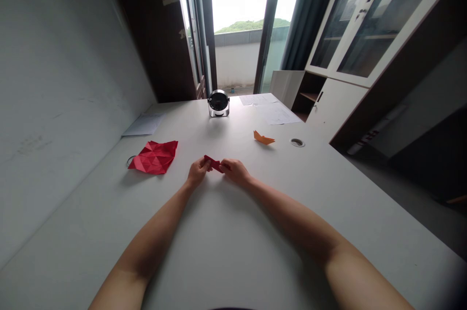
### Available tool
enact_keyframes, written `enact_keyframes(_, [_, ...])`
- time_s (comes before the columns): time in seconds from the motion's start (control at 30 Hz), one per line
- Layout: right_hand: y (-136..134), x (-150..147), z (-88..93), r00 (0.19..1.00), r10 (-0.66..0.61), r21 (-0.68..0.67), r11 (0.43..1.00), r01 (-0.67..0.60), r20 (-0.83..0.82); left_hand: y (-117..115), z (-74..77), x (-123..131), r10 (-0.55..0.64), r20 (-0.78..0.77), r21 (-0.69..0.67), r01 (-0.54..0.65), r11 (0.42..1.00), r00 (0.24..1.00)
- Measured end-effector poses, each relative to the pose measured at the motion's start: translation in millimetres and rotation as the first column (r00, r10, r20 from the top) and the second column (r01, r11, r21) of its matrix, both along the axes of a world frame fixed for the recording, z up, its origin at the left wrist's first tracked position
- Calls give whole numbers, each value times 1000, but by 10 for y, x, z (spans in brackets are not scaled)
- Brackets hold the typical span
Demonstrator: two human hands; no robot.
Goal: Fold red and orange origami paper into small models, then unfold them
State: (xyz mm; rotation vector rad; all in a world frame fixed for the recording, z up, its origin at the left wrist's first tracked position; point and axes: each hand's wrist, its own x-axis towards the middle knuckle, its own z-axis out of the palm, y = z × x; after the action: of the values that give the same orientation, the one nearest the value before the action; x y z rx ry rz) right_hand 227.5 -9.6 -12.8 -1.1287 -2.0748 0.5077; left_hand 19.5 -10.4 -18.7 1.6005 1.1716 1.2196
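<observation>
A small folded red paper (215,163) is held between my two hands, just above the white table. My left hand (198,171) pinches its left end, thumb on top. At its right end, my right hand (234,170) has its fingers closed on the paper, hiding that part. To the left lies a creased, opened-out red sheet of paper (155,157), with a thin dark loop (130,160) showing at its left edge. An orange folded paper boat (263,138) stands on the table beyond my right hand.
On the white table (233,242) a round black device on a silver stand (219,102) stands at the back. Papers lie at the back right (279,113) and back left (144,124). A cable hole (297,142) sits near the right edge. A wall borders the left side.
</observation>
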Motion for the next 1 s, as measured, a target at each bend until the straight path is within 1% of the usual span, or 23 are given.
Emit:
enact_keyframes(0.23, [-28, 4, 39, 1000, 7, -34, 999, -6, 5, -11, 2, 10, -6, 5, 11, 6, 1000, 1000])
enact_keyframes(0.53, [-33, 3, 37, 1000, 3, -58, 998, -4, -10, 3, -6, 6, -68, 18, 23, 67, 997, 998])
enact_keyframes(0.8, [-35, -10, 36, 1000, 5, -20, 1000, -4, 5, 3, -13, 3, -53, 21, 25, 53, 998, 998])
enact_keyframes(1.0, [-36, -15, 35, 1000, 4, -19, 1000, -4, 16, 21, -25, -8, -57, -3, 33, 57, 998, 998])
